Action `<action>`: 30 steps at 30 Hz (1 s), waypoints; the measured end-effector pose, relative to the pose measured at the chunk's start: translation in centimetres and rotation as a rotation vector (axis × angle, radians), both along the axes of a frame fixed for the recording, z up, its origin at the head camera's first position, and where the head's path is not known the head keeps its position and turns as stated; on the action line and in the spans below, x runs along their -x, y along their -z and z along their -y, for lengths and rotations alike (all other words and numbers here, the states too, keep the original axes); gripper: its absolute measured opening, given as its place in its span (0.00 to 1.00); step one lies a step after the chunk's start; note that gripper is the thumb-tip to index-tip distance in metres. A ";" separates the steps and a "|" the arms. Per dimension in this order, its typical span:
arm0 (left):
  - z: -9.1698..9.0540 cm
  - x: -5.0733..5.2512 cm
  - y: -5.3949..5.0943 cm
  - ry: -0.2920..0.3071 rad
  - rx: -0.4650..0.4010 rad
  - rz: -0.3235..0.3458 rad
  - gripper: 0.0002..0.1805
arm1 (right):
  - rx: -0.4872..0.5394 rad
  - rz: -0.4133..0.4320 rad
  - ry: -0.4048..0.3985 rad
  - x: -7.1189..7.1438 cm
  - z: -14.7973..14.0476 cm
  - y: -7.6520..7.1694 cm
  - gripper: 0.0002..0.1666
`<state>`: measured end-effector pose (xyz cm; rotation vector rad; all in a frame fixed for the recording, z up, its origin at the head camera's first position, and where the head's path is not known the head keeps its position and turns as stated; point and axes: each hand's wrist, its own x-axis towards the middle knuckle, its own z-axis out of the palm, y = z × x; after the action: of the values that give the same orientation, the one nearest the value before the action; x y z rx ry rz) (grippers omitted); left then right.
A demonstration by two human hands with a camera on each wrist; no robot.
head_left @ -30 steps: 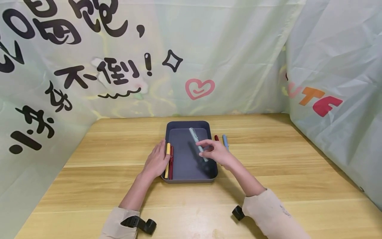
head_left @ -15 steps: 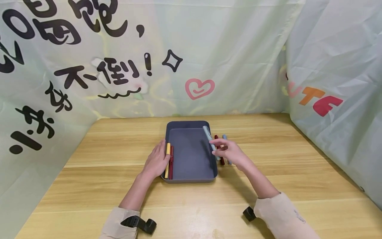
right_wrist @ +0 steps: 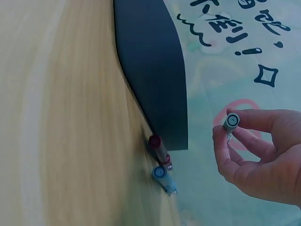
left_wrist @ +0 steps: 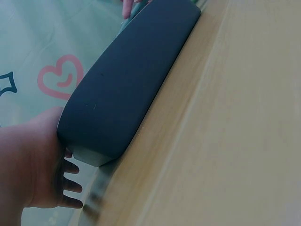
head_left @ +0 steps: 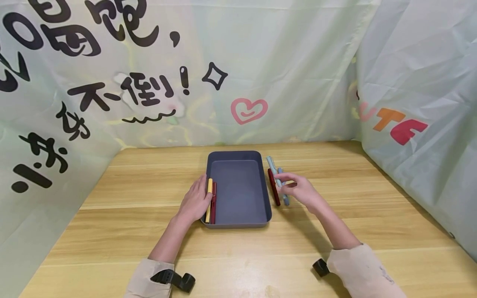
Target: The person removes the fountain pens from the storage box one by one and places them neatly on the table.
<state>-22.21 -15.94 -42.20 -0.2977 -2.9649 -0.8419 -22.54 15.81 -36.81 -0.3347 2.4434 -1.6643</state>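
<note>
1. Head view: your right grip (head_left: 301, 191) is pinched, thumb against fingertips, on a pale pen (head_left: 272, 165). That pen is outside the tray (head_left: 234, 226), slanting across the space over a blue pen (head_left: 286, 200) and a dark red pen (head_left: 273, 186) that lie on the bench (head_left: 238, 256). If you lower it, turn it in line with those two first, or it may land across them and set them rolling.
2. Head view, other side: your left grip (head_left: 193, 199) lies along the tray's left wall, fingers straight rather than curled round it. A yellow pen (head_left: 210, 185) and a maroon pen (head_left: 213, 205) lie side by side inside, next to your thumb. Light, even pressure there should stop the tray sliding without nudging them.
3. Left wrist view: your palm rests against the tray's dark outer wall, which looks smooth and matt, with rounded corners and a few pale scuffs. The bench has a straight wood grain.
4. Right wrist view: the pinched pen points its round, ringed end at the camera, raised off the bench. The barrels look slim and hard, so a gentle pinch should do; squeezing could make one twist. Behind hangs a creased, thin-looking backdrop (head_left: 309, 82).
</note>
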 end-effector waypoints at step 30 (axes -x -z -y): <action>0.1 -0.1 -0.2 0.001 0.003 0.017 0.33 | -0.045 0.014 0.089 1.0 -4.1 2.3 0.26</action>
<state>-22.11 -16.02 -42.05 -0.2938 -2.9826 -0.8445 -23.55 19.95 -39.08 -0.2102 2.5161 -1.6364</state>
